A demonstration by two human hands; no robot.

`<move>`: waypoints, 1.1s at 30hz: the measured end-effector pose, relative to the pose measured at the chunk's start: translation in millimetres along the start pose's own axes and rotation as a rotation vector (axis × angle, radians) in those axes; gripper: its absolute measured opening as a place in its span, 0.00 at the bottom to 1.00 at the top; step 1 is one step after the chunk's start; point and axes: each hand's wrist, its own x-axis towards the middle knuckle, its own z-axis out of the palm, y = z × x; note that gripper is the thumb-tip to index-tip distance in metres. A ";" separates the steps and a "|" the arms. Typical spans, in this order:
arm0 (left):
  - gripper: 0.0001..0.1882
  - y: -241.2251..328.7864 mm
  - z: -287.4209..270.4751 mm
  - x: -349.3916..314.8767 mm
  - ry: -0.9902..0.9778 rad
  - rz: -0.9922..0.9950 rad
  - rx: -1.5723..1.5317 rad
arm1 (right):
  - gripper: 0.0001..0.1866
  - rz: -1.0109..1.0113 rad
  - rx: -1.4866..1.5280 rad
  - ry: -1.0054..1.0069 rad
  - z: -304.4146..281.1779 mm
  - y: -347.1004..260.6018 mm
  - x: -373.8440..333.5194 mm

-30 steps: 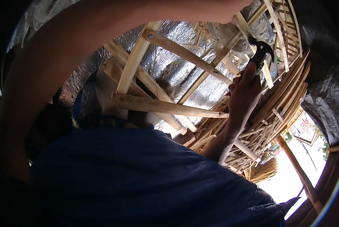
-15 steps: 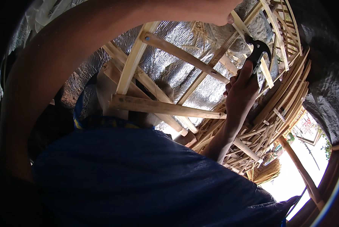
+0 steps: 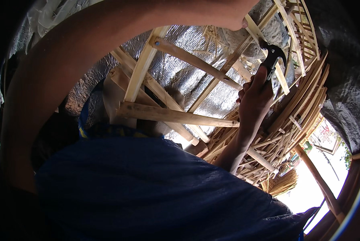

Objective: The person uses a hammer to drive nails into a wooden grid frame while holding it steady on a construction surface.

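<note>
My right hand is closed around the handle of a black claw hammer. The hammer's head lies against or just over a pale bamboo slat of a lattice frame. My left arm arches across the upper picture, and my left hand is partly cut off by the top edge. One fingertip of it shows beside the upper end of that slat; the other fingers are hidden. Left of the hammer, several wooden strips cross, among them a long brown strip with a hole near its end and a lower crosspiece.
A bundle of split bamboo strips lies along the right, with a curved lattice above it. Crinkled silvery sheeting and a grey stone lie beneath the frame. A wooden pole leans at the bright lower-right opening.
My left forearm sits slightly lower in the picture. The hammer and my right hand have barely shifted.
</note>
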 end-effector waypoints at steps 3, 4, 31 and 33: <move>0.07 6.5 -2.9 -7.2 0.050 -0.076 -0.062 | 0.29 0.026 0.026 -0.022 -3.0 -1.8 1.1; 0.07 7.9 -5.1 -5.2 0.066 -0.094 -0.085 | 0.28 0.060 0.040 -0.038 -4.8 -3.4 2.2; 0.28 15.8 -7.8 17.5 -0.098 -0.097 0.189 | 0.23 -0.446 0.686 0.201 -42.5 -18.2 -15.2; 0.28 20.9 -10.4 17.0 -0.155 -0.112 0.194 | 0.22 -0.333 0.045 -0.023 -28.1 5.3 -5.7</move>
